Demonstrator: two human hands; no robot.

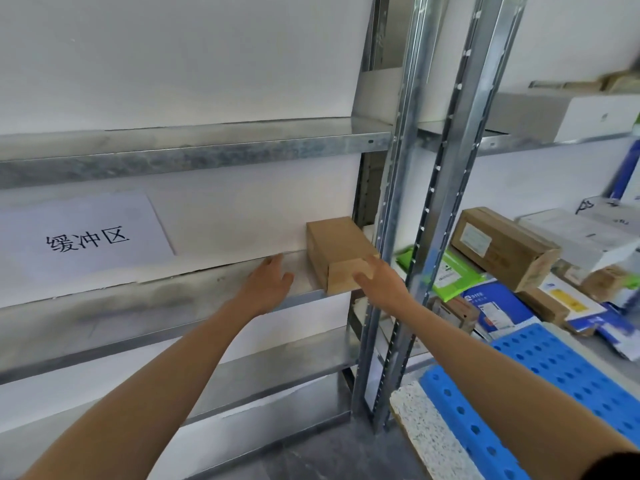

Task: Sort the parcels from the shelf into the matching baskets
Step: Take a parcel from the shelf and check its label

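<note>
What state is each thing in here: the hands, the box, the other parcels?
Brown box: closed, lying on the shelf.
Right hand: fingers flat on the box's near end.
Left hand: open, beside the box, not touching it.
Paper sign: hung flat.
Other parcels: heaped loosely to the right.

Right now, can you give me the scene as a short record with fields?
left hand: open, over the shelf, left of the box, apart from it
right hand: fingers laid on the box's near end
box: brown carton, alone at the shelf's right end
sign: paper on the wall behind
parcels: piled to the right, past the posts
</note>
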